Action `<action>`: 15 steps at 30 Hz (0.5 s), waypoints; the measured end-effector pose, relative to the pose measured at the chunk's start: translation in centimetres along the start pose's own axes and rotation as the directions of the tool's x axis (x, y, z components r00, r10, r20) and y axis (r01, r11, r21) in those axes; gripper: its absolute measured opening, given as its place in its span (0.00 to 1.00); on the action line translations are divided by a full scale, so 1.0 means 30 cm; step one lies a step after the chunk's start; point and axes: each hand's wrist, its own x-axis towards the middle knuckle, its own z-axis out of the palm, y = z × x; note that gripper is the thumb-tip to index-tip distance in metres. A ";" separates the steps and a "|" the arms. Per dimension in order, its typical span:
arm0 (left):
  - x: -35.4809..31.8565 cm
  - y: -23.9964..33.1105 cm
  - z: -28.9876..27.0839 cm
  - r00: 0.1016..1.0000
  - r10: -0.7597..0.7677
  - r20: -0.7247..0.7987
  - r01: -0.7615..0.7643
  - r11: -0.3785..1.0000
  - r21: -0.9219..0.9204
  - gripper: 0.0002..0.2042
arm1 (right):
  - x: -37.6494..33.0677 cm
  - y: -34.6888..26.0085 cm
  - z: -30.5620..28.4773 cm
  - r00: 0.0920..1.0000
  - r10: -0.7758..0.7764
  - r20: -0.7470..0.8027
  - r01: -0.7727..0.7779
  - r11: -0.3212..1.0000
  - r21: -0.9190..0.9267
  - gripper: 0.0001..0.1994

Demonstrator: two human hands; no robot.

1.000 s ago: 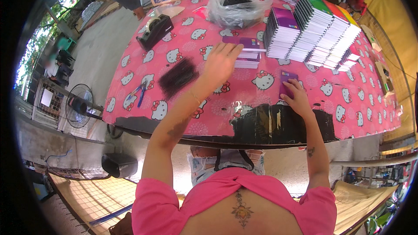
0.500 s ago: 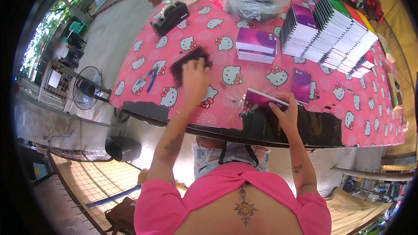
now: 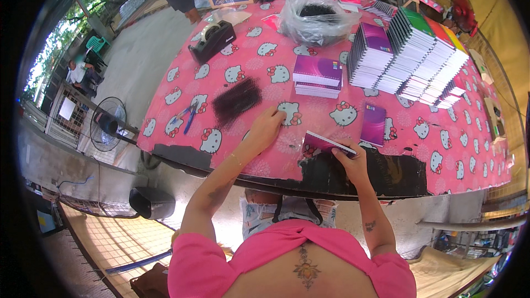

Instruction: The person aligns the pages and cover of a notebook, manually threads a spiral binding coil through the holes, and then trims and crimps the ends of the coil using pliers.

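Your left hand (image 3: 266, 127) lies flat, fingers spread, empty, on the pink tablecloth (image 3: 309, 149); your right hand (image 3: 349, 161), at three o'clock, pinches a purple notebook (image 3: 326, 144).

Left forearm reaches forward, wrist nearly straight; left hand (image 3: 266, 127) palm down, fingers loosely curled and pointing ahead. Right forearm runs up close to the body; right hand (image 3: 351, 161) raised, grip closed, fingers pinching.

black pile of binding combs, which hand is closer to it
Left. The left hand rests on the tablecloth just right of the black comb pile; the right hand holds a purple notebook farther right, near the table edge.
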 end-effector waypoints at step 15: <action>0.431 0.274 0.333 0.874 0.474 0.107 -0.482 0.816 0.318 0.10 | -0.003 0.013 -0.102 0.986 0.146 -0.078 -0.121 0.958 0.261 0.10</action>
